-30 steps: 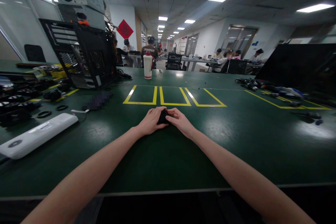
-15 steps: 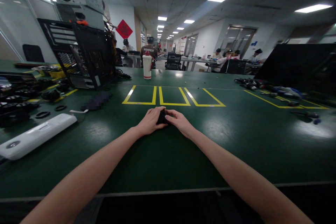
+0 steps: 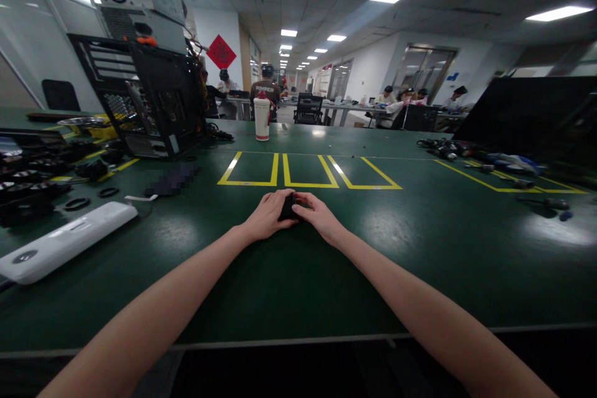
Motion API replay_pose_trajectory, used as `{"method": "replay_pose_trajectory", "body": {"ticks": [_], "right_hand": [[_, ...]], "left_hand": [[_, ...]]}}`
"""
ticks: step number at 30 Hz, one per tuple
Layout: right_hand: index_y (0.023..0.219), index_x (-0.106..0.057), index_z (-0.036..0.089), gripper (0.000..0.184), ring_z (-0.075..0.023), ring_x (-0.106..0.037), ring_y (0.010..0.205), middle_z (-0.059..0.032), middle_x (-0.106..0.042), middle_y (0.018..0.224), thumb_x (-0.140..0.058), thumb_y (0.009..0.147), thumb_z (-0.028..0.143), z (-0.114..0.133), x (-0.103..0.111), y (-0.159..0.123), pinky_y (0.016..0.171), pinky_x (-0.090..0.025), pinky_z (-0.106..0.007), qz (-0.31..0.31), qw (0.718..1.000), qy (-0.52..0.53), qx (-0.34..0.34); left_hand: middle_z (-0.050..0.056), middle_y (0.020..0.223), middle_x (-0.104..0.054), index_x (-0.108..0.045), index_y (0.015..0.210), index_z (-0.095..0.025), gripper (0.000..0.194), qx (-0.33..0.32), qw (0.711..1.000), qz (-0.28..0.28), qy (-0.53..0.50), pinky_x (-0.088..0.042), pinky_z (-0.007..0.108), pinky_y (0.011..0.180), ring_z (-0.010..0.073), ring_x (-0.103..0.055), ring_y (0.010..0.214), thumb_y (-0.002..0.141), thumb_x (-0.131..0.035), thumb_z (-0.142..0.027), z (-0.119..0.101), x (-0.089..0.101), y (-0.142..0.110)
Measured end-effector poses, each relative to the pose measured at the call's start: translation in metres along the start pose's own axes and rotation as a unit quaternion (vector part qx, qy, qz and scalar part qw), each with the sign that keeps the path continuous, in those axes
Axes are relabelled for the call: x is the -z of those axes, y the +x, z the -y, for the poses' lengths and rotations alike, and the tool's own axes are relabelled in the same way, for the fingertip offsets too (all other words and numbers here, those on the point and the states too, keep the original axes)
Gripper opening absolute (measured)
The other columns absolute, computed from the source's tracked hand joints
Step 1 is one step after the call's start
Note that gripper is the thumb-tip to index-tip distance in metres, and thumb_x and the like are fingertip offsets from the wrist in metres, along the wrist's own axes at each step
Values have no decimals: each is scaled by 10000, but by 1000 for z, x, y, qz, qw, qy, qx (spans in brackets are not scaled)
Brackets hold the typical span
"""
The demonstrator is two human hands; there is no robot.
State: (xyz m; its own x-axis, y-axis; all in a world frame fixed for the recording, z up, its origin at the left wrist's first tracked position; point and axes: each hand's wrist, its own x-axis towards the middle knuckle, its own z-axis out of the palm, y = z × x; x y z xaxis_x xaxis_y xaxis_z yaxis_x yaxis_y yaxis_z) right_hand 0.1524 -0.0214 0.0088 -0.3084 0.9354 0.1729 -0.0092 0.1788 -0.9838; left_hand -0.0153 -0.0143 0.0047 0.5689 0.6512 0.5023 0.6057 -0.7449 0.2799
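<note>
A small black object (image 3: 288,208) is between my two hands, just in front of the yellow tape outlines (image 3: 310,186) on the green table (image 3: 298,286). Its kind cannot be made out, since fingers cover much of it. My left hand (image 3: 269,215) is closed around its left side, thumb toward me and fingers over the far side. From the right, my right hand (image 3: 319,216) pinches at the object's right edge with thumb and forefinger.
A white power strip (image 3: 69,239) lies at left, near black rings (image 3: 75,204). Behind stands an open computer case (image 3: 158,96) with power supplies on top. A white cup (image 3: 262,118) stands at the back. Cables (image 3: 448,149) and a dark monitor (image 3: 532,115) are at right.
My right fingertips have shifted very slightly on the black object. Otherwise both hands and the object stay where they were.
</note>
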Motion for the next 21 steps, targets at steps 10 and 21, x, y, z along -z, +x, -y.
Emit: {"method": "replay_pose_trajectory", "body": {"ticks": [10, 21], "right_hand": [[889, -502, 209, 288, -148, -523, 909, -13, -555, 934, -646, 641, 230, -3, 0, 0, 826, -409, -329, 24, 999, 33, 16], [1056, -499, 249, 348, -177, -475, 1006, -36, -534, 1003, -569, 716, 262, -4, 1, -1, 869, -379, -370, 12, 1000, -6, 2]], "left_hand": [[90, 1181, -429, -232, 1227, -202, 605, 0, 1000, 2, 4, -295, 411, 951, 235, -422, 1101, 739, -551, -364, 2, -1, 0], [90, 1164, -440, -237, 1223, -208, 594, 1, 1000, 0, -2, -297, 427, 947, 241, -438, 1081, 742, -539, -381, 1, -1, 0]]}}
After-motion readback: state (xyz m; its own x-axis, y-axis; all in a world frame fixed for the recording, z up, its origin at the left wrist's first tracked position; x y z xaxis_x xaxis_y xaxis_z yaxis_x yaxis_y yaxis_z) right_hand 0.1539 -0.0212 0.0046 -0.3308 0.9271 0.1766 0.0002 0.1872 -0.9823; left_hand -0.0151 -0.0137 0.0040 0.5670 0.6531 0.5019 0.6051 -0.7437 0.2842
